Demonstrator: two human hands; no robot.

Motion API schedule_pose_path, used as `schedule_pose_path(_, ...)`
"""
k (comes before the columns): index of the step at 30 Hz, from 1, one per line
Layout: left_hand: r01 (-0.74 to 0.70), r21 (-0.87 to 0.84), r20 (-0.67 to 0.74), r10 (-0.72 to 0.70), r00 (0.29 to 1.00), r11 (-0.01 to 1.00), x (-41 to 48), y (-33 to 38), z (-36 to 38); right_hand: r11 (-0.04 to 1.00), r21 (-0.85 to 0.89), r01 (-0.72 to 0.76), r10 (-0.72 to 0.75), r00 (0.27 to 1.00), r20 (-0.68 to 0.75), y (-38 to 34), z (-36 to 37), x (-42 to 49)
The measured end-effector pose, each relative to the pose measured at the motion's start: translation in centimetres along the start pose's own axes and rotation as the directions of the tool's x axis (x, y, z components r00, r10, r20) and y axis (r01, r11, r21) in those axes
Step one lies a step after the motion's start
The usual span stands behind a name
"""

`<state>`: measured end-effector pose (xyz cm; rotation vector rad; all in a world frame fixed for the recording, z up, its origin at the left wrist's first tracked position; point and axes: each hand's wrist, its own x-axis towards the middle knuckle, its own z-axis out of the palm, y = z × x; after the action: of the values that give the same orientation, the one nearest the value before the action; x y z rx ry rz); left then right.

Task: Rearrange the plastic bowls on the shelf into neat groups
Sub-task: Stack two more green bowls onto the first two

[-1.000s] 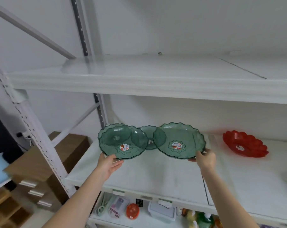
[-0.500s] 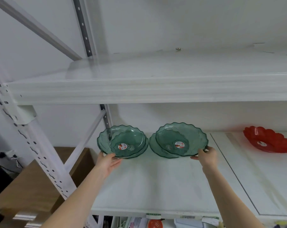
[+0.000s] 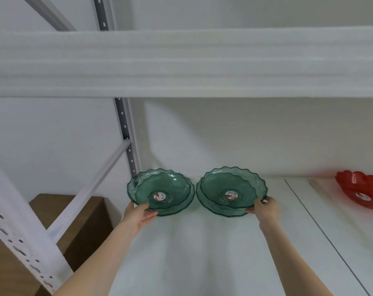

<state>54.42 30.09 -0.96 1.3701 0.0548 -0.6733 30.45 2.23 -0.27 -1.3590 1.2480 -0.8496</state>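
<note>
The two bowl stacks I'm touching, the left stack [image 3: 159, 194] and the right stack [image 3: 231, 192], are see-through dark green with wavy scalloped rims and a flower-shaped relief in the base. Each top bowl carries a small round sticker [image 3: 231, 194], white with red. At the shelf's [image 3: 202, 253] right edge sits a translucent red bowl [image 3: 360, 192] with a scalloped rim. The shelf is plain white; the upright post [image 3: 125, 133] is grey, dotted with holes.

Green bowls [image 3: 159, 195] and [image 3: 232, 192]: glossy, see-through plastic with wavy rims. Red bowl [image 3: 360, 192] at 3 o'clock: glossy plastic. Shelf [image 3: 202, 253]: smooth, matt white. Upright [image 3: 125, 133]: perforated grey metal. Box [image 3: 83, 214] at 8 o'clock: wood-look brown.
</note>
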Motion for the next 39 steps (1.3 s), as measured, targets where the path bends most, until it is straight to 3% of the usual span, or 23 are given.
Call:
schedule_pose_path(8,-0.021,0.106,0.042,0.017,0.999,0.994,1.8,-1.0,0.5,0.994,-0.1,0.045,-0.045,0.999,-0.002,1.9,2.2,0.9)
schedule_pose_path(15,-0.088,0.35,-0.09,0.127,0.988,0.933,3.5,-1.1,0.1,0.951,-0.302,0.074,-0.094,0.994,-0.051,2.9,2.5,1.4)
schedule_pose_path(20,-0.049,0.504,-0.168,0.154,0.974,0.862,4.1,-1.5,-0.4,0.919,-0.386,0.074,-0.101,0.994,-0.05,3.3,2.6,1.6)
schedule_pose_path(31,-0.054,0.564,-0.158,0.172,0.972,0.824,3.3,-1.6,-0.1,0.897,-0.431,0.098,-0.093,0.995,0.033,3.5,2.1,1.6)
schedule_pose_path(34,-0.108,0.674,-0.086,0.223,0.971,0.731,2.0,-1.2,0.2,0.888,-0.44,0.134,-0.115,0.991,0.07,3.0,1.6,1.0)
schedule_pose_path(39,-0.188,0.873,0.039,0.321,0.946,0.449,-0.8,-0.4,0.8,0.791,-0.572,0.219,-0.179,0.976,0.126,1.9,0.0,-1.0)
